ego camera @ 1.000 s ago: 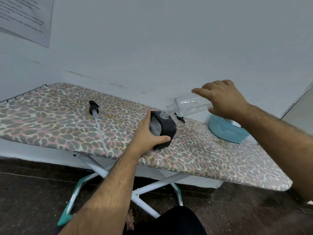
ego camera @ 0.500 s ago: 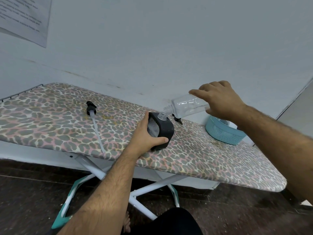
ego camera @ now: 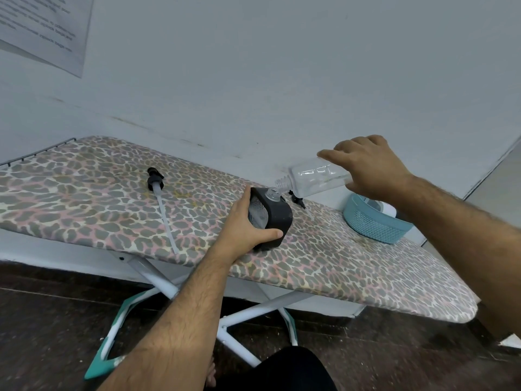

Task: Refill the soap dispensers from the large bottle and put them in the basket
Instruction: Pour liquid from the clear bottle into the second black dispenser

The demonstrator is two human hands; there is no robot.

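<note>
Since half second ago, clear bottle (ego camera: 315, 179) tipped lower; its mouth now just over dispenser neck. Left of centre: loose pump with dip tube (ego camera: 158, 193) lying on ironing board (ego camera: 84, 193). Centre: my left hand (ego camera: 242, 230) wrapped round black soap dispenser (ego camera: 272, 218), steadying it upright. Right: my right hand (ego camera: 366, 170) grips bottle from above. Teal basket (ego camera: 375, 224) at right, near board's tip. Risk, I judge: narrow necks misaligned, soap spills onto cover.

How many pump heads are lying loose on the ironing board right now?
2. One pump head lies left of the black dispenser. A second pump head lies behind it, under the tilted clear bottle, partly hidden.
</note>
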